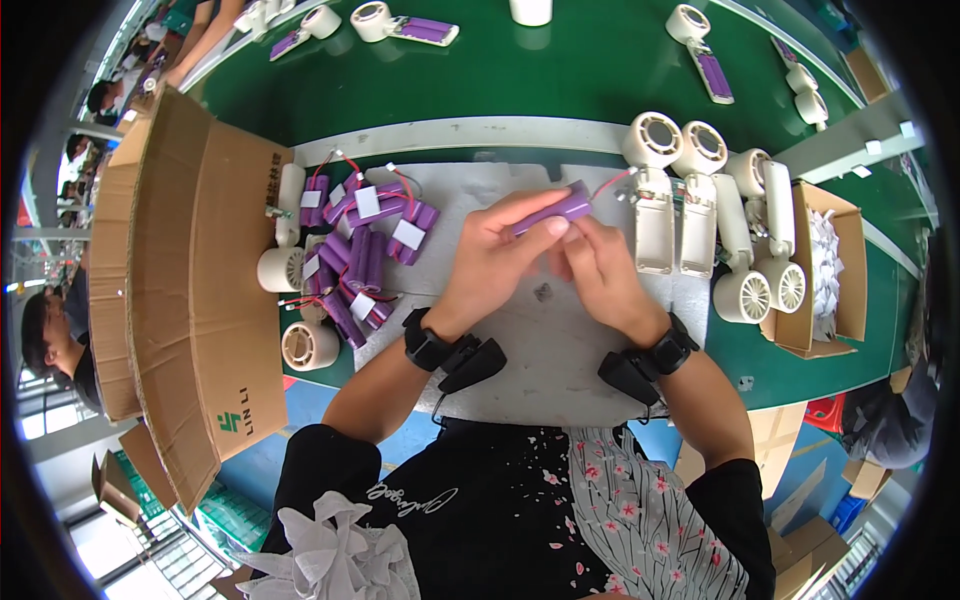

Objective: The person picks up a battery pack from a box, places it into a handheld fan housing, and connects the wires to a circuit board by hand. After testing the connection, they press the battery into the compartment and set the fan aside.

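A worker's left hand (487, 255) is pinching a purple battery pack of cylindrical cells (560, 208) above a grey foam mat (530, 355); the right hand's (607, 270) fingertips are touching it, their exact grip unclear. Work is apparently standing midway: purple packs are already sitting in cream plastic fans (371, 17) on the far green belt (560, 85), two open cream fan bodies (654, 225) at right are lying unfilled, and white-labelled spare packs (365, 262) are waiting at left.

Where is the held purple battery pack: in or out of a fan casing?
Out: the left hand holds the purple battery pack over the grey work pad, apart from the white fan casings at right.
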A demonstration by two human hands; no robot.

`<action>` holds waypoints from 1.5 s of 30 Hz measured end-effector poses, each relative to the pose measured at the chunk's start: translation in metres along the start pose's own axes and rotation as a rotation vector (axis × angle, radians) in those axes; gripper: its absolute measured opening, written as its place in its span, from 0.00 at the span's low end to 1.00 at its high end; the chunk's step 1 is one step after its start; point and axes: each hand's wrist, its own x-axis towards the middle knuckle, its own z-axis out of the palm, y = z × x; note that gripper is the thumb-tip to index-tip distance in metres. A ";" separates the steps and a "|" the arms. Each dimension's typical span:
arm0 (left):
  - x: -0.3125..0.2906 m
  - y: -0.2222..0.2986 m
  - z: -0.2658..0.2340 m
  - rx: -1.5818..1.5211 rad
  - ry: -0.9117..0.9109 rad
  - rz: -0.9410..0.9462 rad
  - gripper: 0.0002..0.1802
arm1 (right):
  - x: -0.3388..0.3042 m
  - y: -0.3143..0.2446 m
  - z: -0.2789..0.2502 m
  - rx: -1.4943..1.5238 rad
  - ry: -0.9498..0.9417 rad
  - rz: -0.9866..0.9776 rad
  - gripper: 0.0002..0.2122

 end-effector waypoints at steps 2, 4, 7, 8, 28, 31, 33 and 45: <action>-0.003 0.002 -0.004 -0.012 -0.001 -0.023 0.19 | 0.001 -0.002 0.002 0.002 0.004 0.001 0.14; -0.005 0.004 -0.007 -0.014 0.029 -0.067 0.19 | 0.003 -0.008 0.001 0.010 -0.005 0.012 0.12; -0.002 -0.001 -0.007 -0.026 0.011 -0.056 0.20 | 0.006 -0.016 0.001 0.046 -0.044 0.019 0.08; -0.001 -0.001 -0.007 -0.031 0.007 -0.052 0.20 | 0.005 -0.017 0.001 0.061 -0.041 0.031 0.09; -0.005 0.003 0.001 -0.237 -0.014 -0.021 0.22 | 0.003 -0.019 -0.004 0.070 -0.032 -0.045 0.11; -0.007 0.005 0.001 -0.190 -0.022 -0.005 0.23 | 0.003 -0.021 -0.002 0.079 -0.038 -0.074 0.10; -0.008 0.005 0.002 -0.164 -0.028 0.003 0.23 | 0.002 -0.025 -0.004 0.091 -0.021 -0.089 0.09; -0.010 0.000 0.004 -0.213 -0.046 0.018 0.23 | -0.003 -0.030 -0.005 0.183 0.115 -0.072 0.06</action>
